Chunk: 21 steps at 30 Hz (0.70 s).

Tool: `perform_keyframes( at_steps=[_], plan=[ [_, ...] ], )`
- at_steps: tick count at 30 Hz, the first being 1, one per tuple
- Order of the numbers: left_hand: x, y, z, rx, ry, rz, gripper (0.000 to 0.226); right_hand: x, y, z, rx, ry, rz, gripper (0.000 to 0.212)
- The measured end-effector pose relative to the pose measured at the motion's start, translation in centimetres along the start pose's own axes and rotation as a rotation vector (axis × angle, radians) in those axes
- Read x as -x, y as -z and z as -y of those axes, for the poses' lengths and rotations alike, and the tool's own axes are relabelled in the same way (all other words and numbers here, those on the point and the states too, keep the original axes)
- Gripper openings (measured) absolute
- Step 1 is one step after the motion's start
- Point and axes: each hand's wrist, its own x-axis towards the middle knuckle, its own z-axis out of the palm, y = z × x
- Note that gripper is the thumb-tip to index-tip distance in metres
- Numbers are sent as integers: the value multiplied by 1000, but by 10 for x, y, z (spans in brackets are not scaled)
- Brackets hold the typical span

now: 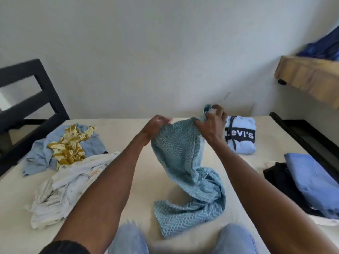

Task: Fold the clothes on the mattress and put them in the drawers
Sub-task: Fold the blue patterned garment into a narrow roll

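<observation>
Mattress (139, 180) against white wall; left hand (153, 128) and right hand (211, 123) both pinch teal garment (183, 162) top edge, lower end trailing.

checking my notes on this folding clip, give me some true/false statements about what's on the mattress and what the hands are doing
1. Both hands hold the teal zigzag-patterned garment. True: the left hand and the right hand each have a grip on its upper edge.
2. The whole teal garment is lifted clear of the mattress. False: its lower end lies on the mattress.
3. The light blue Levi's sweatshirt lies crumpled in the left pile. False: it sits folded, on the right, behind the right hand.
4. A mustard leaf-print garment lies on top of a light blue shirt. True.
5. The white garment is neatly folded. False: it lies in a rumpled heap.
</observation>
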Motion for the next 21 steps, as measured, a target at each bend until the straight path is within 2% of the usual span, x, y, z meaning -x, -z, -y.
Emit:
perform_keyframes(
  at_steps=[1,2,3,5,6,8,10,11,13,14,16,18,19,20,21],
  plan=[
    [0,4,-5,-276,-24,88,37,-2,8,3,96,107,-29,29],
    [0,9,-10,-480,-67,110,35,-2,17,6,175,238,-55,29],
    [1,13,-13,-543,-100,85,26,-1,22,5,237,348,-47,29],
    [7,22,-24,-359,-145,-80,9,-2,27,3,313,492,20,28],
    [11,24,-29,-241,-149,-173,12,-5,26,4,279,489,65,26],
    [16,29,-38,-108,-157,-286,17,-5,30,14,27,316,191,29],
    [19,31,-44,-28,-133,-372,10,-2,34,23,-264,87,417,49],
    [21,33,-46,34,-103,-416,6,-1,34,20,-317,23,539,51],
    [21,45,-52,139,-56,-508,10,4,41,13,-357,-41,702,38],
    [24,56,-53,156,-32,-534,12,3,43,7,-414,-91,705,37],
    [28,76,-53,176,-1,-492,21,-4,51,-6,-560,-220,599,48],
    [33,92,-55,288,-49,-452,32,-20,60,-19,-901,-301,556,49],
    [33,98,-56,362,-56,-490,31,-27,63,-21,-1032,-348,542,43],
    [31,102,-54,392,-27,-539,25,-32,62,-21,-1041,-409,506,32],
    [29,104,-51,337,43,-570,18,-33,61,-16,-881,-446,507,19]
  ],
)
